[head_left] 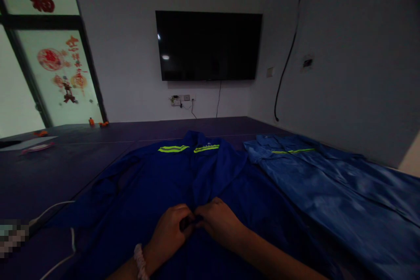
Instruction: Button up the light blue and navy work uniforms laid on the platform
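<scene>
A dark blue work jacket [164,179] with yellow-green reflective strips across the chest lies spread out before me, collar away from me. At its front opening my left hand [170,229] and my right hand [218,223] meet, fingers pinched together on the jacket's front edge. Whether a button is between the fingertips I cannot make out. A pale scrunchie [140,261] circles my left wrist. Above the hands, one front panel is folded back in loose creases.
Right of the jacket lies a lighter blue garment [315,183] with a yellow-green strip. A white cable [55,205] runs along the left. Small orange objects [104,124] stand near the door at the back. A television [210,46] hangs on the far wall; a black cable [288,57] dangles at right.
</scene>
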Demonstrator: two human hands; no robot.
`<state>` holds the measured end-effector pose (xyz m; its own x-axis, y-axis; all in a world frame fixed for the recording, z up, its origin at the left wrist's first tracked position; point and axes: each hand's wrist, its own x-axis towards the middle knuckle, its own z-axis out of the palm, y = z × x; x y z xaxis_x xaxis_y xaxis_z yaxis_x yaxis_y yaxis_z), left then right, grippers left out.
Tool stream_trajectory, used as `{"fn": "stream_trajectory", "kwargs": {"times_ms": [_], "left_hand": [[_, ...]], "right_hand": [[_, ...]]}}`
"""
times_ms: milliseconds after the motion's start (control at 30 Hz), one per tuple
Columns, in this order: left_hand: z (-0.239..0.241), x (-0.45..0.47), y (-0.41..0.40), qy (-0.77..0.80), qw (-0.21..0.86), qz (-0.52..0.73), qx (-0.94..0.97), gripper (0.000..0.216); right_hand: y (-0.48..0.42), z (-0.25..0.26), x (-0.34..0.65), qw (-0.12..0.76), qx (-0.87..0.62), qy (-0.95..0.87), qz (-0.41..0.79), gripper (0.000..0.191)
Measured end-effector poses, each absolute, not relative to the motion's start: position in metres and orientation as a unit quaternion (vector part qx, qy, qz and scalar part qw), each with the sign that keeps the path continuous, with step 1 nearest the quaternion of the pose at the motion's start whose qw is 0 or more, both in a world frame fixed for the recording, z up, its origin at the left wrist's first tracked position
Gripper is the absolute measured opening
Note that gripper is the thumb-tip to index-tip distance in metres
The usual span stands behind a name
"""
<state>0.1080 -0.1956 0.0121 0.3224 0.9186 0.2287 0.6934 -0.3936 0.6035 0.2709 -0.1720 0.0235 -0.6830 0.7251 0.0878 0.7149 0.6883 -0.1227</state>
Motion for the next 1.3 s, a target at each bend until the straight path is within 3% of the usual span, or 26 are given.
{"fn": "stream_trajectory", "kwargs": {"times_ms": [1300], "left_hand": [[0.0153,0.1072,-0.1950,0.520,0.201,0.279,0.782,0.011]], "right_hand": [[-0.1707,0.0206,0.2728,0.049,-0.393,-0.918,0.002,0.020]]}}
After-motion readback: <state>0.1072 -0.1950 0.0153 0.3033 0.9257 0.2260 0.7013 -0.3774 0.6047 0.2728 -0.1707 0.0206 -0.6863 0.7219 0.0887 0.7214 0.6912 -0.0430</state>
